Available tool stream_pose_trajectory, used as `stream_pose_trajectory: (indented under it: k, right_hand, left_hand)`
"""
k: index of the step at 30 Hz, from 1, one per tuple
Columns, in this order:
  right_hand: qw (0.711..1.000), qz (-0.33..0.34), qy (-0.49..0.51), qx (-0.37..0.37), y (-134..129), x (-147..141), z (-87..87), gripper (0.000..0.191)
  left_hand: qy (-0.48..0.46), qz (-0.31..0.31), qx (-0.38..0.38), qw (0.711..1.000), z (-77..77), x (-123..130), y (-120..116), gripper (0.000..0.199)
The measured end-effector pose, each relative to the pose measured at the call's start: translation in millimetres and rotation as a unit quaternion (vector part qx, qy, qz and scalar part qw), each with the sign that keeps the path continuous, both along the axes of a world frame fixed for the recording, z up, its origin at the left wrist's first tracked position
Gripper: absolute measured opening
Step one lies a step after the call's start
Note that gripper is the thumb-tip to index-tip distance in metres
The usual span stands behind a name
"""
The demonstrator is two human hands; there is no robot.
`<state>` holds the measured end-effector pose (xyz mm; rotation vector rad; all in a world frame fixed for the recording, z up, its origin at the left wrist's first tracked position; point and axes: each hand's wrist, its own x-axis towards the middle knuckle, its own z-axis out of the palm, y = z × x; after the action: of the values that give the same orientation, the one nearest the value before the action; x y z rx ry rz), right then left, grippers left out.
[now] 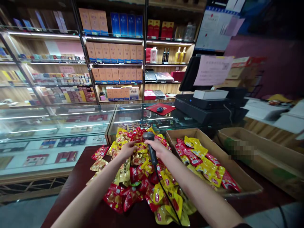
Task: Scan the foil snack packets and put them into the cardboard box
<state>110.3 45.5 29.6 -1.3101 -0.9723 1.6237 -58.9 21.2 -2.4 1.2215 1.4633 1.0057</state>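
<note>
Head view: your left hand [127,150] rests on a heap of red-and-yellow snack packets [140,177]; can't tell if it grips one. Your right hand [156,148] is clamped on a black barcode scanner [148,136], just beside the left. The heap sits on a dark table [82,164]; more packets [200,158] lie in a cardboard tray [225,155] to the right.

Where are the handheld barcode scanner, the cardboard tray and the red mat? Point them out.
Handheld barcode scanner [148,136]: head view, on its dark scanning head.
Cardboard tray [219,155]: head view, on its inner right wall.
Red mat [167,108]: head view, on its bare right part.
</note>
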Motion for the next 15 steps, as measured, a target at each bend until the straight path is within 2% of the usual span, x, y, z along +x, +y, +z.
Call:
stream_pose_trajectory:
  k: [3, 8, 11, 15]
  right_hand:
    - [1.0, -0.01, 0.015, -0.004, -1, -7, -7.3, 0.005]
    - [0.999, -0.032, 0.025, 0.006, -2, -7, -14.6, 0.008]
    - [0.999, -0.025, 0.034, 0.002, -4, 1, -11.5, 0.004]
    - [0.997, -0.005, 0.079, 0.007, -9, 16, -1.3, 0.002]
  left_hand:
    - [0.138, -0.004, 0.093, 0.986, -15.9, 4, -4, 0.052]
    - [0.354, -0.018, 0.156, 0.922, -22.9, 19, -18, 0.073]
    - [0.412, -0.012, 0.163, 0.896, -21.1, 26, -24, 0.07]
    - [0.392, -0.019, 0.186, 0.901, -13.0, 28, -26, 0.051]
